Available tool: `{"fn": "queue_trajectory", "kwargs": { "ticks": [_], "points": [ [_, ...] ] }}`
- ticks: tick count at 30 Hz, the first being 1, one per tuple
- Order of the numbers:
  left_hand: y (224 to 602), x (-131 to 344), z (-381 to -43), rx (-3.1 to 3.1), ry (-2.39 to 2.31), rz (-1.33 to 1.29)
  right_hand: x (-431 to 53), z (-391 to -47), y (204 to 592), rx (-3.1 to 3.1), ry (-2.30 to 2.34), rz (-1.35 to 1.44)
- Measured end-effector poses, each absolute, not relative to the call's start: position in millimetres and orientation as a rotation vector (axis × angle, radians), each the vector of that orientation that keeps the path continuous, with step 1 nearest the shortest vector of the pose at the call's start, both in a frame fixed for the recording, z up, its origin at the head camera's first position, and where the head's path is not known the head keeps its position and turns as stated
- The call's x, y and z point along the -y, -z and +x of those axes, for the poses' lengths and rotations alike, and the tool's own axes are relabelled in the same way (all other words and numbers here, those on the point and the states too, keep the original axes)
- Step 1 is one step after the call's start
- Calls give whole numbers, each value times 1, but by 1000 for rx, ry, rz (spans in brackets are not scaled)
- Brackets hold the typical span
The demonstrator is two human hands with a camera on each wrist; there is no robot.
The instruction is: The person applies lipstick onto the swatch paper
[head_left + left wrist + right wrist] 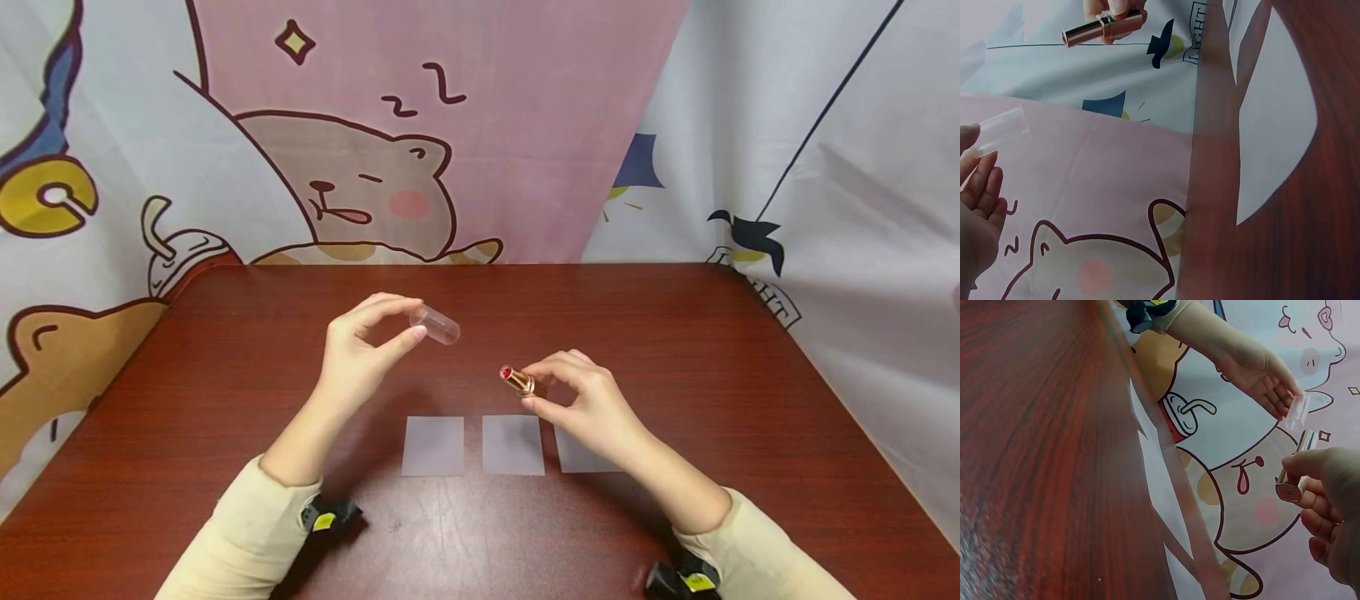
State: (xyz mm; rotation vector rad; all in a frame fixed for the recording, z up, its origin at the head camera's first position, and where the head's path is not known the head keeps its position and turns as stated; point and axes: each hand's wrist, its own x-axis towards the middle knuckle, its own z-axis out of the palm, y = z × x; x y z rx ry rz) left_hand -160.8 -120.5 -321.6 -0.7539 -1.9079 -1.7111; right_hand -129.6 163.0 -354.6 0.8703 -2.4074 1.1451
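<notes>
My left hand [357, 360] pinches a clear plastic cap [437, 325] between thumb and fingers, raised over the table and tilted down to the right. In my right hand [588, 402] is a lipstick [520, 381] with a gold tube, its red tip pointing up and left towards the cap. Cap and lipstick are apart. The left wrist view shows the cap [1004, 131] in the left fingers and the lipstick [1102, 28] farther off. From the right wrist, the flat base of the lipstick [1289, 490] faces the camera, and the cap [1298, 411] lies beyond it.
Three white paper squares lie in a row on the brown wooden table [247, 350]: a left one [433, 447], a middle one [513, 446] and a right one [585, 452] partly behind my right hand. A cartoon-printed curtain [525, 133] hangs behind the table.
</notes>
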Motion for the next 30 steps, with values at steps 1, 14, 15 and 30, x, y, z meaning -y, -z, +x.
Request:
{"fn": "queue_trajectory", "kwargs": {
  "ticks": [1, 14, 15, 30],
  "points": [
    [322, 122, -162, 1908, 1711, -752, -163, -130, 355, 2406, -1144, 869],
    [315, 131, -164, 1953, 1694, -707, -165, -130, 353, 2384, -1157, 871],
    [313, 131, -163, 1959, 1690, -705, -165, -130, 353, 2385, -1157, 870],
    [310, 137, -162, 2078, 1661, -694, -166, -130, 353, 2361, -1159, 875]
  ]
}}
